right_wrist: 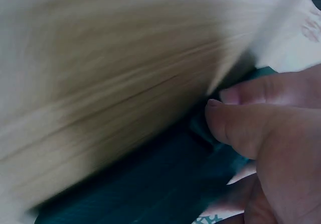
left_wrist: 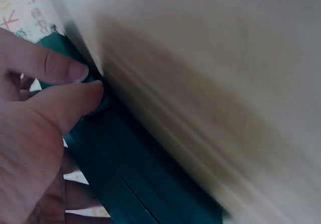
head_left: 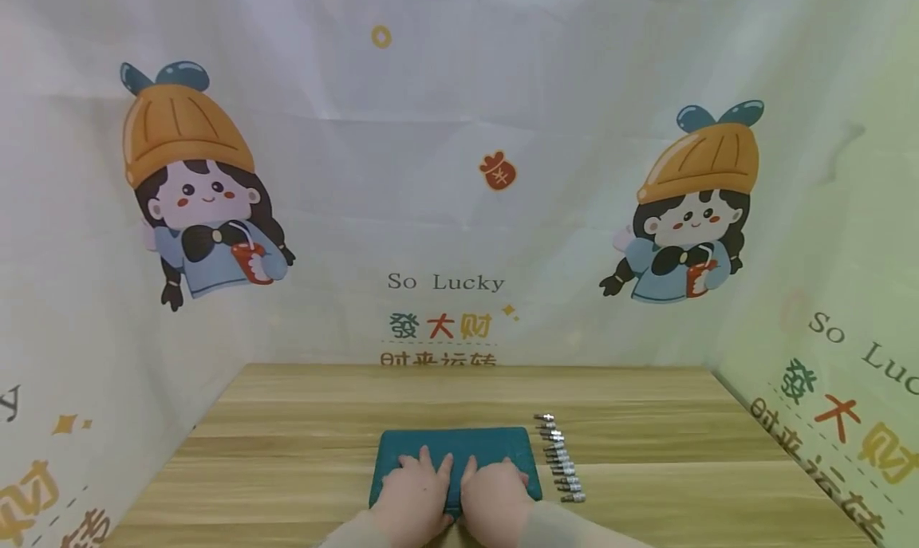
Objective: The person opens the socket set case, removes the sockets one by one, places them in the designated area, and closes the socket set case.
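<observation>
Hands side by side on teal case (head_left: 459, 444), left hand (head_left: 411, 496) and right hand (head_left: 495, 496) each pinching its near edge, row of sockets (head_left: 562, 458) just right, wooden table (head_left: 287, 452).

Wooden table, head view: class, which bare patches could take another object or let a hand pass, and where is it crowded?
The light wooden table lies bare left of the teal rectangular case, behind it toward the printed cloth backdrop, and right of the row of small metal bits. It is crowded at the near middle: left hand and right hand grip the case, bits close beside.
</observation>
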`<state>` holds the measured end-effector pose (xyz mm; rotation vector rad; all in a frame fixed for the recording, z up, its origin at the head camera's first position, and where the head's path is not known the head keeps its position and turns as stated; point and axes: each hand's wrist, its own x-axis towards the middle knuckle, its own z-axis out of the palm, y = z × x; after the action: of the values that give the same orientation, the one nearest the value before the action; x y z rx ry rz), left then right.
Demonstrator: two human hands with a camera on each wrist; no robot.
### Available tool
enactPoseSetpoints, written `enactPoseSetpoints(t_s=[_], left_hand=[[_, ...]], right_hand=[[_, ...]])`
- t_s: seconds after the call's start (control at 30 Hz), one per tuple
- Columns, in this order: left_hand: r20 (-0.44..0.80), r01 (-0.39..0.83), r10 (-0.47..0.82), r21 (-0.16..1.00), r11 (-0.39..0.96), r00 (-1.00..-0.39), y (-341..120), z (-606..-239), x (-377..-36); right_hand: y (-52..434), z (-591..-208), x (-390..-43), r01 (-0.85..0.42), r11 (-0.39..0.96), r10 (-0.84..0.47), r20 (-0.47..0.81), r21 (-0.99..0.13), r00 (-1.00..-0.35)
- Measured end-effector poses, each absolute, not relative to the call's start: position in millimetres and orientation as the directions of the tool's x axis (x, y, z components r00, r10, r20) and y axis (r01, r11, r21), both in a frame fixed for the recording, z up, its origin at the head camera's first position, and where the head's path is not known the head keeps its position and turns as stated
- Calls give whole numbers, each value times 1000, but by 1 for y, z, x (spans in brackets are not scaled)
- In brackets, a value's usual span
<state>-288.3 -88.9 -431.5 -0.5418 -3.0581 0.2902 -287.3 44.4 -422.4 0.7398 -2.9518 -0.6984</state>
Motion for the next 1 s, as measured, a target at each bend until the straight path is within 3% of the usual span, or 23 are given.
enactPoseSetpoints(t_s=[0.1,0.17,0.37,0.63,1.0], left_hand=[[0,352,360,-217,911,-933,-89,-430,-294],[2,363,373,-224,904,-928,-91,-430,-297],[38,399,414,-199,895,-909,-100,-429,-298],[28,381,386,-102,919,-922,-103,-433,-298],[44,387,390,-65,920,-920,-104,-435,-295]], right_hand=[[40,-425,-290,-432,746,-468,-64,506,-882],[41,-426,-292,-432,750,-477,-43,501,-878],[54,-428,-300,-450,795,-503,29,407,-864],[63,-437,-302,-400,896,-413,33,190,-910],[61,-437,-301,-436,887,-450,69,154,-890]])
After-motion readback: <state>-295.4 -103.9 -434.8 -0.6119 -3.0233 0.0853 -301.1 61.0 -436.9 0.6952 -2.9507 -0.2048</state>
